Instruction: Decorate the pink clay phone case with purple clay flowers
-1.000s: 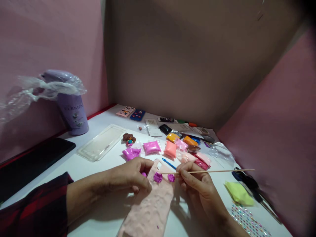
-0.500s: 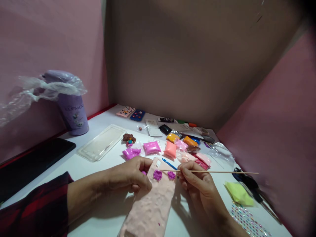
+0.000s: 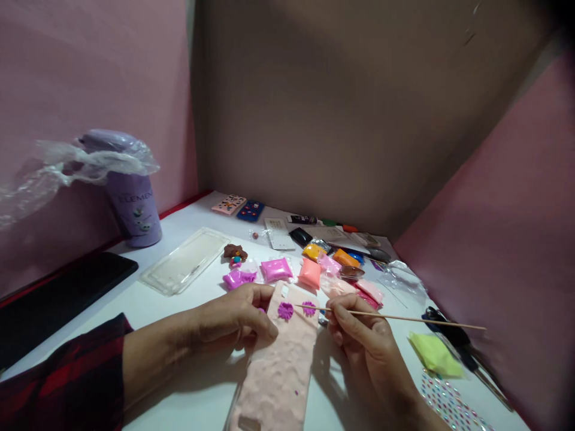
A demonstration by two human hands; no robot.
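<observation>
My left hand [image 3: 245,317] grips the left edge of a phone case [image 3: 281,371] coated in bumpy pale pink clay, thumb on top. Two magenta clay flowers sit near the case's upper end, a left flower [image 3: 286,310] and a right flower [image 3: 309,308]. Pinched in my right hand [image 3: 359,335] is a thin wooden skewer [image 3: 417,321]. Its tip lies over the gap between the flowers; whether it touches the clay I cannot tell. A bit of magenta clay shows by my left fingers. The blue tool beyond the case is mostly hidden.
Clay packets, among them a magenta packet [image 3: 276,270] and a coral packet [image 3: 309,273], lie beyond the case. Left of them are a clear case [image 3: 186,260], a purple tumbler [image 3: 139,203] and a black phone [image 3: 72,299]. Scissors [image 3: 471,353] and a gem sheet [image 3: 451,398] lie at right.
The case has shifted slightly away from me and turned, so its lower cutout shows. The skewer's outer end has dipped, and its tip has moved a little up and right.
</observation>
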